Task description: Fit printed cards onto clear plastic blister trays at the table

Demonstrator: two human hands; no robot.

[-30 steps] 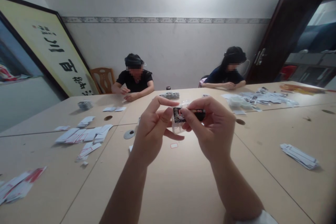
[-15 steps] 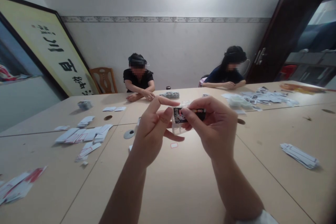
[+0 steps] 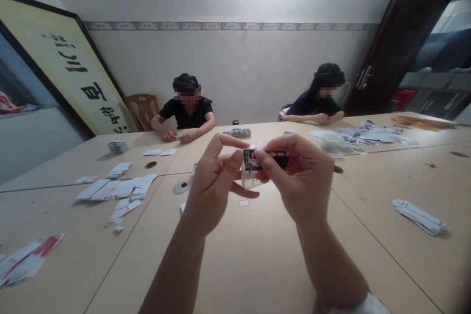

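Note:
Above the middle of the table, both hands meet at a small black printed card and a clear plastic sleeve. My right hand is closed, its thumb pressed on the card's face and its other fingers behind. Against the left end of the card and sleeve, my left hand has its thumb bent in and its index finger stretched along the top edge. Whether the card lies inside the sleeve or in front of it I cannot tell. A small red-edged white label lies on the table below the hands.
White paper slips lie in piles at left, with another stack at right. Plastic bags and scattered cards cover the far right. Stacks of small packs stand at far left. Two people sit across the table.
My hands and the card have barely moved. The person across on the left has drawn their hands to the left, and now has both at a small item on the table.

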